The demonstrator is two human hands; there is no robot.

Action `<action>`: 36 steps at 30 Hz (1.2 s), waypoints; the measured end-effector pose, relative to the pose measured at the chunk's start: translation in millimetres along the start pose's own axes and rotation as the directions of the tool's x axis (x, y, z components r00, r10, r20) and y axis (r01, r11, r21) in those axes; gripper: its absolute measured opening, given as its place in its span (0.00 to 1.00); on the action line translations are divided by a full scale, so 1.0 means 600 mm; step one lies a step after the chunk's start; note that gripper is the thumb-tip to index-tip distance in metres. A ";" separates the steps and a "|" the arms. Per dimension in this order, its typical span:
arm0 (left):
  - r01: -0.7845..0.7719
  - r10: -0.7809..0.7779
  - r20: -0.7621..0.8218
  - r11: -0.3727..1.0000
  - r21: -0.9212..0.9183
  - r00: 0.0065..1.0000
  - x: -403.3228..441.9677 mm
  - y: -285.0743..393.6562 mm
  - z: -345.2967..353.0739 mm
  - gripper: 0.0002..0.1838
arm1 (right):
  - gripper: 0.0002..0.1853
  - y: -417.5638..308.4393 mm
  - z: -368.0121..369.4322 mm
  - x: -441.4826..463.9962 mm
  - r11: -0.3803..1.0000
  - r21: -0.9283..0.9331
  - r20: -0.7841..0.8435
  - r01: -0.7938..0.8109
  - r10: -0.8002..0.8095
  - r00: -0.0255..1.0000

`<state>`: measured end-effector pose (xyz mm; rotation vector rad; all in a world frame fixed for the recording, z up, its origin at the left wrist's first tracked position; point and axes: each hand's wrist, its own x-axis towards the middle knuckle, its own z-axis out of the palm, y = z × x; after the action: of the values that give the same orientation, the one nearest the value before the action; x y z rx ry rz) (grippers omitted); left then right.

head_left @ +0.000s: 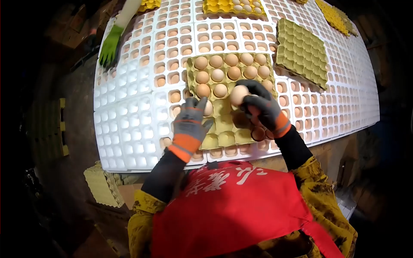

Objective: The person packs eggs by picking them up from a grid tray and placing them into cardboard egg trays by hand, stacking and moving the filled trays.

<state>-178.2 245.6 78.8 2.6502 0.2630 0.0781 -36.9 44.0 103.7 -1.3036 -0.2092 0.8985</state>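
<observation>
A pulp egg tray lies before me on white foam trays, its far rows filled with brown eggs and several near cups bare. My right hand, in a grey and orange glove, grips an egg above the tray; a second, shaded egg shows under its fingers, and I cannot tell whether it is held too. My left hand, gloved alike, rests at the tray's left edge with fingers apart. Its fingertips are beside an egg in the tray, perhaps touching it.
White foam trays cover the table, many cups holding eggs. An upturned pulp tray lies at right, and a yellow tray with eggs at the back. Another person's green-gloved hand reaches in at upper left. Stacked pulp trays stand below left.
</observation>
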 end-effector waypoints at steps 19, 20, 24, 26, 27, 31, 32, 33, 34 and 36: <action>-0.016 0.011 0.043 0.995 0.102 0.999 0.113 -0.025 -0.027 0.25 | 0.24 0.030 0.001 0.042 0.430 -0.848 0.055 0.309 -0.509 0.859; -0.018 -0.005 0.108 0.979 0.205 0.994 0.118 -0.016 -0.030 0.25 | 0.23 0.024 -0.002 0.034 0.503 -0.805 0.023 0.314 -0.501 0.865; -0.007 -0.019 0.051 0.882 0.471 0.999 0.126 -0.021 0.025 0.14 | 0.21 0.001 -0.005 0.018 0.583 -0.747 0.007 0.319 -0.473 0.881; 0.020 -0.020 -0.004 0.883 0.468 1.000 0.130 -0.023 0.035 0.13 | 0.22 0.007 -0.010 0.026 0.852 -0.486 -0.151 0.195 -0.302 0.941; 0.015 -0.042 0.054 0.906 0.423 0.998 0.132 -0.018 0.017 0.14 | 0.22 -0.005 -0.004 0.031 0.884 -0.446 -0.182 0.142 -0.245 0.952; 0.063 -0.067 -0.018 0.985 -0.163 0.998 0.103 -0.070 -0.069 0.25 | 0.22 -0.057 0.056 0.067 0.981 -0.183 -0.176 0.056 -0.088 0.980; 0.077 -0.120 -0.098 0.928 -0.363 0.988 0.092 -0.102 -0.082 0.26 | 0.23 -0.064 0.075 0.085 0.983 -0.166 -0.129 0.073 -0.095 0.987; 0.069 -0.171 -0.189 0.890 -0.451 0.967 0.079 -0.152 -0.087 0.26 | 0.23 -0.070 0.100 0.106 0.977 -0.205 -0.097 0.066 -0.087 0.991; 0.061 -0.213 -0.322 0.904 -0.424 0.922 0.061 -0.197 -0.098 0.25 | 0.23 -0.074 0.126 0.133 0.968 -0.246 -0.067 0.057 -0.076 0.995; 0.177 -0.300 -0.340 0.921 -0.348 0.891 0.022 -0.317 -0.117 0.24 | 0.23 -0.061 0.186 0.198 0.897 -0.431 0.068 0.095 -0.072 0.995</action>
<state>-205.0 445.3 53.4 2.2492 0.6550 0.5241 -9.2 207.0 129.3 -1.6715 -0.5266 0.8388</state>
